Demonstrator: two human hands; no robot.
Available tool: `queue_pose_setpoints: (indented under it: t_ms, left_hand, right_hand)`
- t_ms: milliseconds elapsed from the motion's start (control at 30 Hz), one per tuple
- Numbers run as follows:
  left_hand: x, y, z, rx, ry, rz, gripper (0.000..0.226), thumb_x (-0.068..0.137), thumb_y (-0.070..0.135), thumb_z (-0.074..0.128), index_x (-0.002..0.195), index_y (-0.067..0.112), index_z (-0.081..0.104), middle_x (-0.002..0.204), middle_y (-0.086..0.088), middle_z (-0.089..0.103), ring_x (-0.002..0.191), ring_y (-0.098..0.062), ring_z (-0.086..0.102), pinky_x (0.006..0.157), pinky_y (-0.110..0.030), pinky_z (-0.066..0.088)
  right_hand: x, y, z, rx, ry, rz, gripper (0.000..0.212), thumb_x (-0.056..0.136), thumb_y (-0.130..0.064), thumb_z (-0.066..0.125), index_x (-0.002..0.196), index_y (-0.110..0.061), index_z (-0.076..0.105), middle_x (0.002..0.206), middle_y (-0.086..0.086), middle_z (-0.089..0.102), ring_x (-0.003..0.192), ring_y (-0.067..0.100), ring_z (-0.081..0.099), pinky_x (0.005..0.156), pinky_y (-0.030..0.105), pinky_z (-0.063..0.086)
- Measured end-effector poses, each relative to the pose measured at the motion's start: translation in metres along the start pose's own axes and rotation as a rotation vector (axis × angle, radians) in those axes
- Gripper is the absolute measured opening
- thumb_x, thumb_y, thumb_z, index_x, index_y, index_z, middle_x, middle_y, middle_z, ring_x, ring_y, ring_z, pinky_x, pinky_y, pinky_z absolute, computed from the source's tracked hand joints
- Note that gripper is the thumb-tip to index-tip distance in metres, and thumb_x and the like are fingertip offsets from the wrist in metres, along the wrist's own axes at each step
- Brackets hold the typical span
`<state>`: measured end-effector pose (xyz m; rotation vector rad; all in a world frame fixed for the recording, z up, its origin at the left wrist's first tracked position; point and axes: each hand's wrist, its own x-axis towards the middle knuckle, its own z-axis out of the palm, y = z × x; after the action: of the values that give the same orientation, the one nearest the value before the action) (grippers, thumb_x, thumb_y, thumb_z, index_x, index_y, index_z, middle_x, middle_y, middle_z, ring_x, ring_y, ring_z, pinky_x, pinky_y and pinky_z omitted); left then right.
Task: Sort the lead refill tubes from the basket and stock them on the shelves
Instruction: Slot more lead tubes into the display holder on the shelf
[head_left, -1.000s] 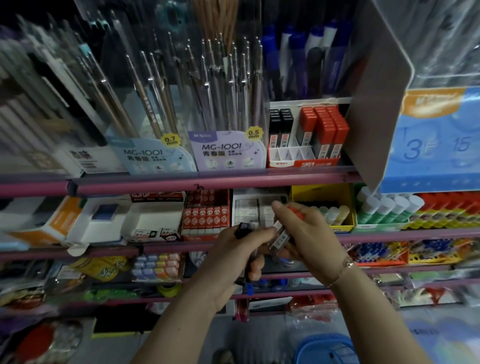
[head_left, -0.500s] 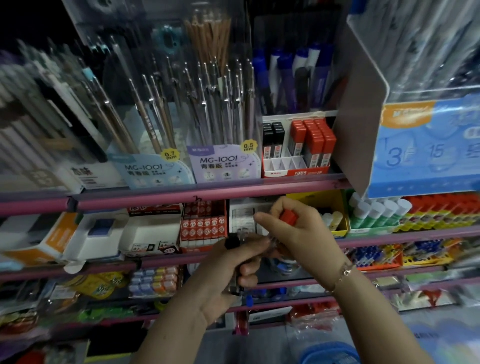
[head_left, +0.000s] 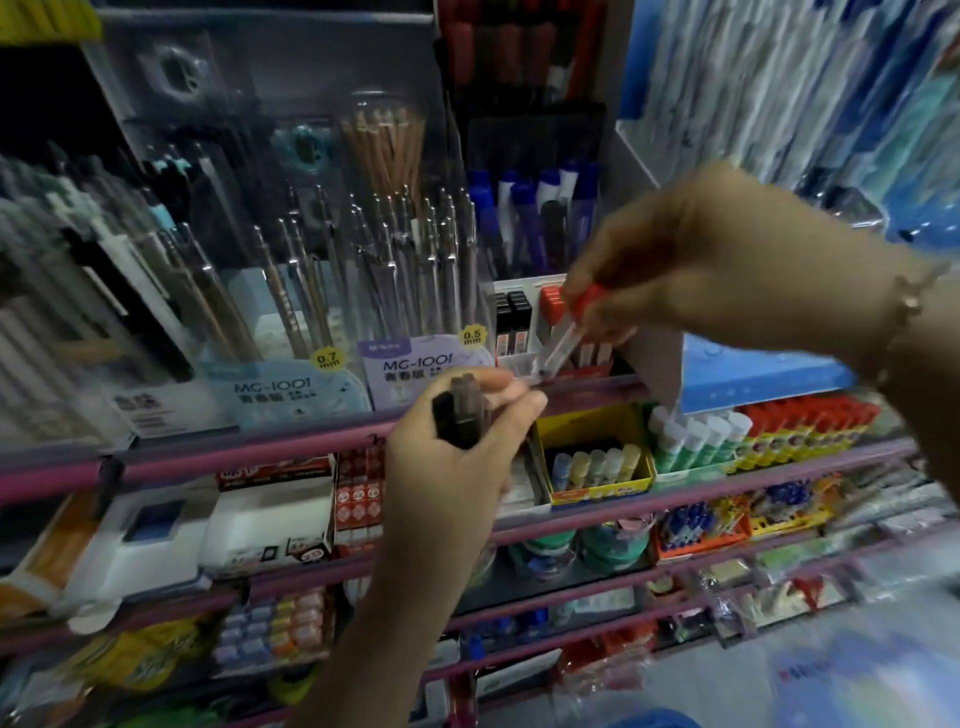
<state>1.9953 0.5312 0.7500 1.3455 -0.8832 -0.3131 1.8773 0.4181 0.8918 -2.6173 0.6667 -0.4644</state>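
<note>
Pinching a red-capped lead refill tube (head_left: 563, 340) by its cap end, the right hand (head_left: 691, 270) tilts it with the clear lower end aimed down toward the compartmented refill display box (head_left: 524, 364) on the upper shelf, a hold that probably leaves the body free to slide into a slot beside the red-capped tubes already standing there (head_left: 550, 306). Lower and to the left, the left hand (head_left: 457, 441) curls around a small bundle of black-capped refill tubes (head_left: 460, 415), likely kept as reserve stock of the other sort so that the two colours stay apart; black-capped tubes (head_left: 514, 322) already occupy the box's left side. Fronting each tier is a pink shelf rail (head_left: 234, 460), and the tiers below carry glue sticks (head_left: 696, 436), a yellow box of small sticks (head_left: 592, 457) and erasers. Mechanical pencils (head_left: 405, 270) stand in clear holders marked 0.7 and 0.5. Only a blue rim (head_left: 654, 719), possibly the basket, shows at the bottom edge.
</note>
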Motion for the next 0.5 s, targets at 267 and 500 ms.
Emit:
queue_pose_setpoints:
  t_ms: [267,500]
  left_hand:
    - [0.030,-0.006,0.009,0.539,-0.409,-0.015,0.049,0.091,0.033,0.059,0.137,0.038,0.042,0.091,0.005,0.068,0.074,-0.003,0.067,0.068,-0.022,0.056]
    - [0.040,-0.014,0.013,0.535,-0.522,-0.042,0.055,0.091,0.032,0.059,0.140,0.041,0.035,0.087,0.004,0.070,0.055,-0.002,0.055,0.051,-0.015,0.043]
  right_hand:
    - [0.034,0.004,0.006,-0.491,-0.064,-0.076,0.017,0.082,-0.018,0.068,0.098,-0.020,0.073,0.096,-0.002,0.071,0.076,0.010,0.053,0.075,0.022,0.043]
    - [0.035,0.011,0.020,-0.475,-0.055,-0.040,0.019,0.085,-0.016,0.063,0.101,-0.021,0.072,0.100,-0.002,0.070,0.091,0.015,0.061,0.087,0.025,0.046]
